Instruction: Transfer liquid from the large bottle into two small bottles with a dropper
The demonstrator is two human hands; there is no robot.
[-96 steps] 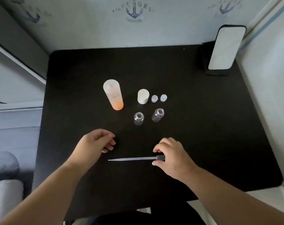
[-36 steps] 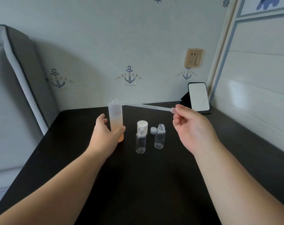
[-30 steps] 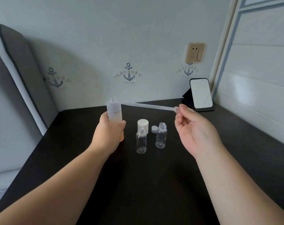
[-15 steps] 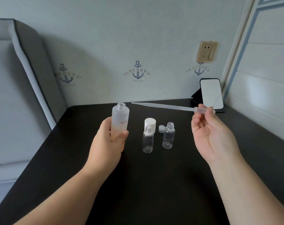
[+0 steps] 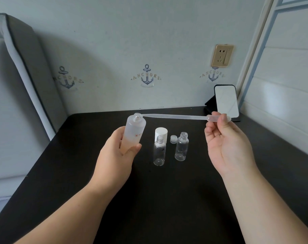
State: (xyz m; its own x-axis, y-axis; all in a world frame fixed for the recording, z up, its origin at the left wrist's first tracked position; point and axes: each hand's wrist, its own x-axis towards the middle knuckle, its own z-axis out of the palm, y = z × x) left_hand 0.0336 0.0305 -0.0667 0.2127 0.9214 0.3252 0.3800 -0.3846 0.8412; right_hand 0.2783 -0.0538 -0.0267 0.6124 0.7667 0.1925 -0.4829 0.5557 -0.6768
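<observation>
— Frosted plastic, item one: what is it, and where?

— Large bottle (image 5: 134,133), uncapped, pale orange liquid in its lower part. My left hand (image 5: 117,155) grips it round the lower body, fingers and thumb curled about it, and holds it tilted to the right, above the black table (image 5: 167,199).

— Item two?

— Dropper (image 5: 181,117), clear plastic, lying almost level in the air. My right hand (image 5: 227,145) pinches its bulb end between thumb and fingers; its thin tip sits at the mouth of the large bottle. Whether the tip is inside the neck, I cannot tell.

— The receiving vessels?

— Two clear small bottles, both open, upright on the table between my hands: left small bottle (image 5: 159,150), right small bottle (image 5: 181,146). No liquid shows in either.

— Closures?

— White cap (image 5: 161,132), standing just behind the left small bottle. Small clear cap (image 5: 173,139), between the two small bottles, further back.

— Sundries?

— Phone (image 5: 226,101) propped on a stand at the far right corner; wall socket (image 5: 221,55) above it.
</observation>
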